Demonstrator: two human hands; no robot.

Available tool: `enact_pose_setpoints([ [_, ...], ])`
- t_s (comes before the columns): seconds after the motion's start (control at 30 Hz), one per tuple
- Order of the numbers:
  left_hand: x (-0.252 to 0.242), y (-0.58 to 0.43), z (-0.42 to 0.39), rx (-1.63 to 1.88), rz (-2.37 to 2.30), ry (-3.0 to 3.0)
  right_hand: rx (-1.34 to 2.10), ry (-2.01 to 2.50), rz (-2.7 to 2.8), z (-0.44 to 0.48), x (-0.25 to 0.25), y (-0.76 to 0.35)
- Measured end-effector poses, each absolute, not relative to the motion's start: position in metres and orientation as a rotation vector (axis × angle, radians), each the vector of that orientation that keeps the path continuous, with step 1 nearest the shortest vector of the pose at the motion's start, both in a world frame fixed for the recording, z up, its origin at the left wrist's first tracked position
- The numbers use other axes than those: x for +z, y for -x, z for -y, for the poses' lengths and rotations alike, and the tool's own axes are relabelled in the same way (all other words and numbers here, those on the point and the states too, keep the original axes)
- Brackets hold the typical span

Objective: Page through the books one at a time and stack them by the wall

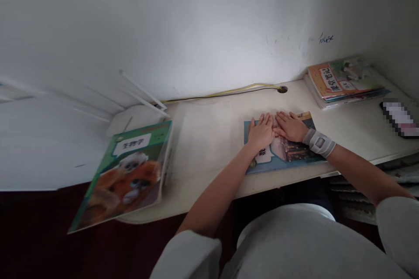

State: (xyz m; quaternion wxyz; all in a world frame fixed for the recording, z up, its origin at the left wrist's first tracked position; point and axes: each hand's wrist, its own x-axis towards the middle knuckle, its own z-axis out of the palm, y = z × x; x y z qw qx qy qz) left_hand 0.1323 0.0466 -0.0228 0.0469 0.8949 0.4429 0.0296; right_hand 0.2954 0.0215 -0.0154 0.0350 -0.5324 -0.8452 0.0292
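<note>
One book (pixel 284 150) beneath flat fingers (pixel 266 120)

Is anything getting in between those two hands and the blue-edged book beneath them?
Nothing visible does: the left hand and right hand rest palm-down on the cover of the blue-edged book. The stack of books and the green book lie apart from it, on either side.

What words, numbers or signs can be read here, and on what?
"生物学": green paper book picturing monkeys.
"数": blue paper book; anything beside it is hidden.
"课堂笔记": orange rectangular paper booklet.
Unreadable: blue handwriting on the white wall, pixelated black-edged phone, smaller cover print.
</note>
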Motion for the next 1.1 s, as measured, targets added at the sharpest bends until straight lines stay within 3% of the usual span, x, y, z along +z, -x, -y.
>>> enact_pose_setpoints([
  [0.27,-0.025,-0.124,-0.054,0.117,-1.498,-2.658,0.008,1.573,2.608,-0.028,-0.022,-0.312],
  [0.53,-0.029,-0.082,-0.047,0.159,-1.806,-2.447,-0.083,1.848,2.424,-0.006,-0.035,-0.366],
  [0.73,-0.027,-0.078,-0.034,0.756,-1.689,-2.122,-0.307,2.035,2.253,0.002,-0.028,-0.356],
  [0.9,-0.003,-0.069,0.028,1.31,-1.362,-1.356,-0.219,1.724,2.571,-0.012,-0.01,-0.335],
  [1.03,0.004,-0.081,0.094,0.53,-0.849,-0.656,0.021,1.61,2.683,-0.036,-0.002,-0.309],
  [1.1,-0.001,-0.093,0.112,0.479,-0.804,-0.383,0.03,1.622,2.676,-0.043,-0.002,-0.299],
])
